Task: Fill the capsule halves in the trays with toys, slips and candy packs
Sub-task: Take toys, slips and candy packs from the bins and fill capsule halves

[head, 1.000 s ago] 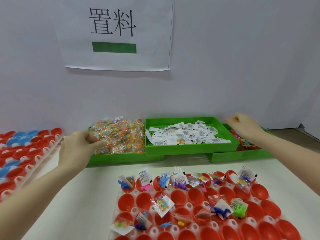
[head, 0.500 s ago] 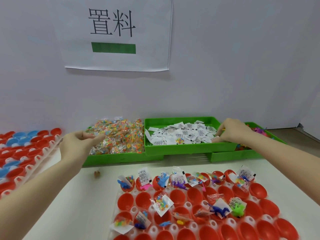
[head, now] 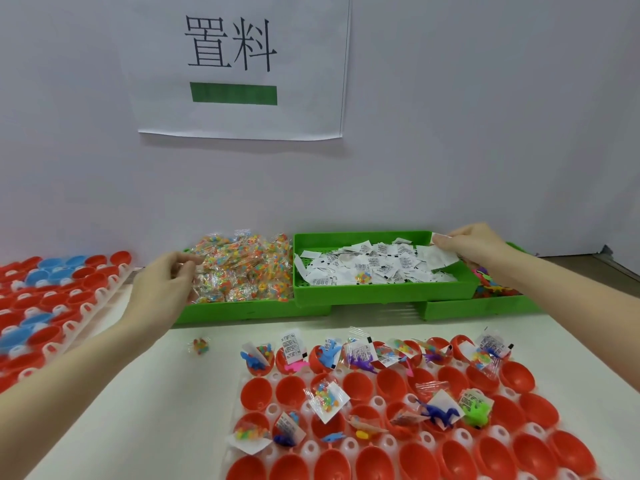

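Nearest, a white tray holds rows of red capsule halves. Those in its far row and a few in the middle carry small plastic toys, printed white slips and clear candy packs; the rest show bare red bowls. One stray candy pack lies on the table just left of the tray's far corner. Further left, a second tray holds red and blue halves.

Beyond the white tray stand three green bins. The left hand, fingers curled, pinches a pack at the edge of the candy heap in the left bin. The right hand pinches a white slip above the far right corner of the middle bin, which is full of slips whose print is too small to read. The right bin, partly hidden by the forearm, holds coloured toys.

On the wall behind, a paper sign reads 置料 above a green bar.
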A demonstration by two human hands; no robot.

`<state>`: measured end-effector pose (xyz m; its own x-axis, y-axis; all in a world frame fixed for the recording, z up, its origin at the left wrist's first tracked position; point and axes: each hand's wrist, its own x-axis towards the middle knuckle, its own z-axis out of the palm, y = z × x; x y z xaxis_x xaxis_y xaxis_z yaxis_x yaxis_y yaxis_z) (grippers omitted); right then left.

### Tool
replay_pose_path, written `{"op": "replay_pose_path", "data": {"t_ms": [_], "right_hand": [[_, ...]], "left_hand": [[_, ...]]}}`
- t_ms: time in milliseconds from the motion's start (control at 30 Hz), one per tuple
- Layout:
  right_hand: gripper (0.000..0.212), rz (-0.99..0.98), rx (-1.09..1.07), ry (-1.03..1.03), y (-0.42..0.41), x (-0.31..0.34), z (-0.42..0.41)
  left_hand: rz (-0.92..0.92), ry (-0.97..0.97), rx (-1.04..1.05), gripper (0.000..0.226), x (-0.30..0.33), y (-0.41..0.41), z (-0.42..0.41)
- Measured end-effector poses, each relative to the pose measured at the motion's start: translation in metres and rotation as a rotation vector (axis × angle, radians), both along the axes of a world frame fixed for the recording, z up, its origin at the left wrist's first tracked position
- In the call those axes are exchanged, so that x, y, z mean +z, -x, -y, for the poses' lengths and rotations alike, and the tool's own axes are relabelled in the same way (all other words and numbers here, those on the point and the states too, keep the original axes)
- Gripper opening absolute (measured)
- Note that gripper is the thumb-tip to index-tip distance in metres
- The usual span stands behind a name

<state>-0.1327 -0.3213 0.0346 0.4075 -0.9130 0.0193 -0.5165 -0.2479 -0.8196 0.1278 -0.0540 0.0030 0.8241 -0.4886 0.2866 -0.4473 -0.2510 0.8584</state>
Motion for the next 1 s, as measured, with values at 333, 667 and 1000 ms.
{"op": "replay_pose_path", "data": {"t_ms": [333, 667, 1000], "right_hand": [[0.029, 0.055, 0.014, 0.031, 0.005, 0.001, -0.008], [0.021, -0.010, 0.101, -0.078, 0.008, 0.001, -0.009], [0.012, -0.022, 0.140, 0.018, 0.012, 0.008, -0.022]], "left_hand": [[0.514, -0.592, 0.022, 0.045, -0.010, 0.012, -0.036], [0.709, -0.952, 0.037, 0.037, -0.051, 0.018, -0.043], [0.784, -0.289, 0.082, 0.040, -0.014, 0.027, -0.019]]}}
